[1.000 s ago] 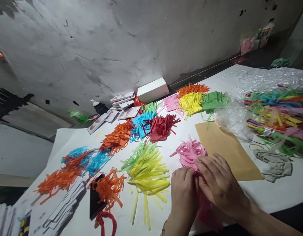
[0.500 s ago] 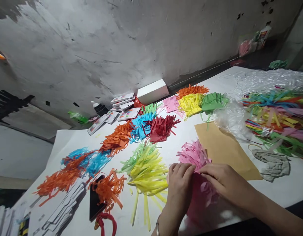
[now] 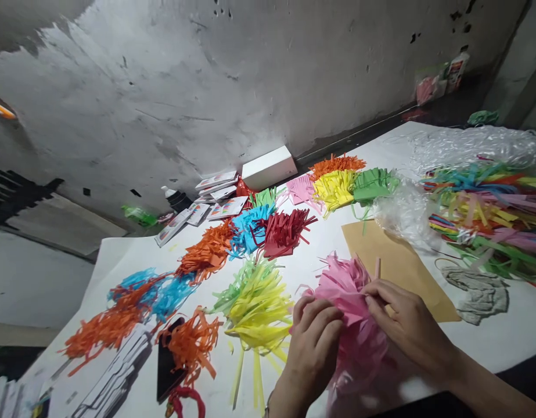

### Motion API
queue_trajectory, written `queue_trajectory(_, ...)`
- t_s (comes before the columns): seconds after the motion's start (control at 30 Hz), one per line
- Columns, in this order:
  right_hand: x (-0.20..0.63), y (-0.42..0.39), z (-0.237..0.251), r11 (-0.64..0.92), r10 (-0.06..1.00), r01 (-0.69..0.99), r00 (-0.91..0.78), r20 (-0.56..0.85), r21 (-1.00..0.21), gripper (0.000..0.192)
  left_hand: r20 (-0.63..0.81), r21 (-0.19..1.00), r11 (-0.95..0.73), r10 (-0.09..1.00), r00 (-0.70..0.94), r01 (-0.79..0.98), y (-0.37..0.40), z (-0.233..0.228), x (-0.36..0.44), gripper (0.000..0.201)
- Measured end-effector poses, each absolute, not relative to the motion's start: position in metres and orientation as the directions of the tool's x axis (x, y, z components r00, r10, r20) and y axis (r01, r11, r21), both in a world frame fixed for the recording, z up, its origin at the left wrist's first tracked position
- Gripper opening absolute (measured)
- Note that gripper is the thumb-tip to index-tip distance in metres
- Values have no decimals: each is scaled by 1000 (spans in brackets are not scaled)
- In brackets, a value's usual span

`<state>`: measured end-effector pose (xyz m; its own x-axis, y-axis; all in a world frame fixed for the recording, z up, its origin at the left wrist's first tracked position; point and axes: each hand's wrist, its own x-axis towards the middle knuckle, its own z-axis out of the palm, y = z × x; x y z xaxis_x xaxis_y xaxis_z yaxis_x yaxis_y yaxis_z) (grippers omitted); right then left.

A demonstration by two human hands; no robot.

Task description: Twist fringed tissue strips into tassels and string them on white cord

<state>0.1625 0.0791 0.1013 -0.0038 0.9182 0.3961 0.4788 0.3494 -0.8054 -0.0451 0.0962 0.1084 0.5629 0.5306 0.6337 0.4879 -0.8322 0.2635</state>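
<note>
My left hand (image 3: 313, 337) and my right hand (image 3: 405, 325) both pinch the pink paper bunch (image 3: 352, 307). My fingers are closed on it, and it sits right between my 2 hands. The yellow strips (image 3: 259, 307) lie just left of my left fingers.

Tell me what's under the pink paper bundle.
The pink paper bundle, pinched by the left hand and right hand, overlaps the brown sheet. Anything beneath is covered.
</note>
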Motion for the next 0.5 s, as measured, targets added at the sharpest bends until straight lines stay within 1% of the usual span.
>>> queue_trajectory(0.07, 169, 80, 97, 360, 865, 510, 132, 485, -781, 17, 610, 345, -794, 595, 524, 500, 92, 109, -57, 22)
queue_trajectory(0.13, 177, 81, 91, 336, 823, 523, 242, 514, -783, 16, 574, 511, -698, 711, 406, 501, 87, 110, -72, 20)
queue_trajectory(0.2, 188, 83, 84, 296, 812, 516, 308, 496, -804, 17, 535, 692, -574, 815, 222, 438, 85, 113, -89, 14)
queue_trajectory(0.27, 203, 86, 75, 204, 817, 443, 414, 401, -873, 20, 483, 827, -467, 875, 29, 312, 89, 122, -106, 4)
queue_trajectory(0.3, 212, 87, 70, 146, 815, 385, 475, 331, -911, 23, 453, 871, -427, 890, -60, 241, 94, 129, -113, 5)
queue_trajectory(0.37, 235, 88, 63, 46, 789, 270, 581, 200, -962, 28, 384, 923, -366, 899, -211, 122, 111, 146, -126, 19)
queue_trajectory(0.4, 248, 87, 60, 16, 768, 231, 620, 160, -973, 29, 351, 936, -341, 897, -268, 84, 122, 156, -131, 26)
queue_trajectory(0.43, 262, 86, 58, -3, 741, 222, 655, 146, -975, 27, 327, 944, -324, 892, -313, 63, 136, 166, -136, 31)
queue_trajectory(0.5, 292, 80, 56, -35, 681, 269, 711, 174, -963, 23, 303, 951, -302, 882, -360, 60, 169, 183, -143, 38)
